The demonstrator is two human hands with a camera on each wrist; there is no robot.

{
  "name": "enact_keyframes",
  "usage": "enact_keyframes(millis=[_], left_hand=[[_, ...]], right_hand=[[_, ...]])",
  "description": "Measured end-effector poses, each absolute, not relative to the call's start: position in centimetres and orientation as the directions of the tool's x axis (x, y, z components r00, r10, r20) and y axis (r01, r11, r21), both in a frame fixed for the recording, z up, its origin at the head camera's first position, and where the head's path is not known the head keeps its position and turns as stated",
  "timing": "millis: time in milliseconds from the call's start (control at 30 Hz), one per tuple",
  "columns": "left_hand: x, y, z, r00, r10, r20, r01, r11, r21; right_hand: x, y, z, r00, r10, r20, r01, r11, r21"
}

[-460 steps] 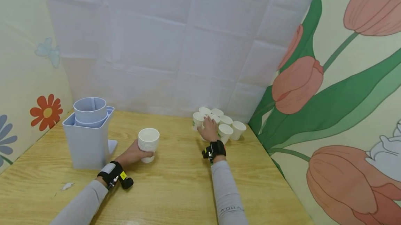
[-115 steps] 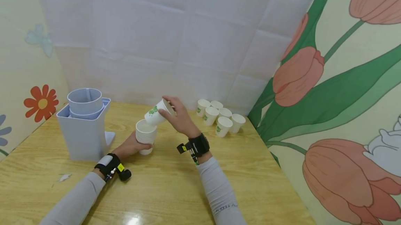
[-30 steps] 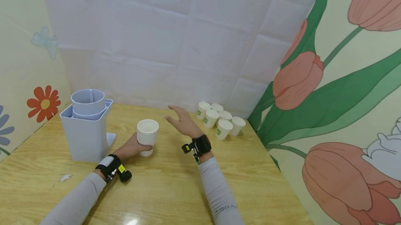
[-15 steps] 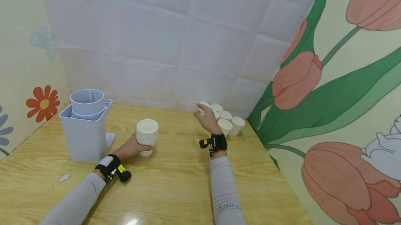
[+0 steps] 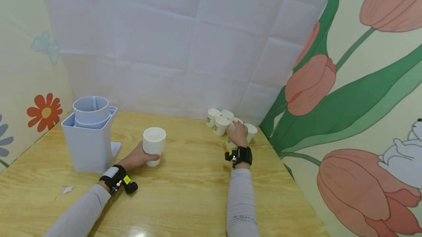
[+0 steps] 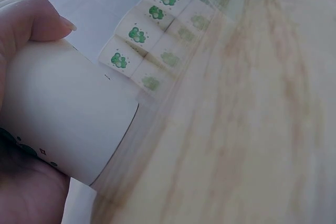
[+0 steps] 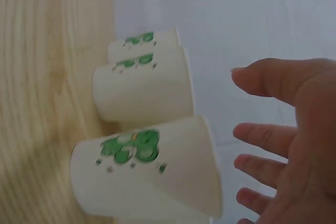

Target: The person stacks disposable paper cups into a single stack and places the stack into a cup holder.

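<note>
In the head view my left hand (image 5: 138,156) grips an upright stack of white paper cups (image 5: 154,140) at the left middle of the table. The left wrist view shows the thumb curled over the bottom cup (image 6: 68,108). My right hand (image 5: 239,134) hovers over the cluster of paper cups (image 5: 220,126) at the back right. Its fingers are spread and partly hide the nearest cup (image 5: 229,143). In the right wrist view the fingers (image 7: 262,137) stand apart from the rim of the closest cup (image 7: 147,166), which has a green print.
A pale blue square bin (image 5: 87,145) with a round container (image 5: 91,110) in its top stands at the left. A white sheet (image 5: 148,46) hangs behind the wooden table (image 5: 184,185). A tulip-printed wall (image 5: 356,101) bounds the right side.
The right hand put a cup into the left hand's stack, released it, then moved right to the cluster. Since the oldest frame the cluster has fewer cups. The left hand stays put.
</note>
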State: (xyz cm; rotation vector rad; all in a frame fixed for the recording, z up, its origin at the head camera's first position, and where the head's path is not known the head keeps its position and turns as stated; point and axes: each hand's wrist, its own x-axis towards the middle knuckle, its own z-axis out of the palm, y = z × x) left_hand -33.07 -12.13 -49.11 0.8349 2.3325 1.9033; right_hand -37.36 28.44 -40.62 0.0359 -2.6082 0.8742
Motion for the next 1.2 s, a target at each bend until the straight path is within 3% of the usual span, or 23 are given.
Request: enact_keyframes(millis=[167,467,800,1033,1200], left_hand=[[-32.8,-12.1,-49.1,-0.86,0.408,0.306,0.378,0.107,0.92],[-33.0,-12.1,-49.2,-0.863,0.413,0.29,0.367,0.118,0.923],[-33.1,-12.2,-49.3,-0.856,0.419,0.301,0.379,0.114,0.918],[-33.2,-12.1,-49.3,-0.86,0.412,0.301,0.38,0.124,0.917],[-33.3,-12.2,-49.3,-0.86,0.423,0.287,0.371,0.13,0.919]], right_hand=[[-37.2,29.5,-41.5,-0.954,0.158,0.255,-0.012,0.829,-0.559],[-37.8,29.5,-42.5,-0.963,0.191,0.188,0.071,0.859,-0.507],[-39.2,29.3,-43.3,-0.962,0.184,0.202,0.061,0.865,-0.498],[-39.9,29.8,-44.1,-0.942,0.123,0.312,-0.059,0.855,-0.515],[-38.2,28.9,-42.4,-0.963,0.117,0.241,-0.041,0.826,-0.562]])
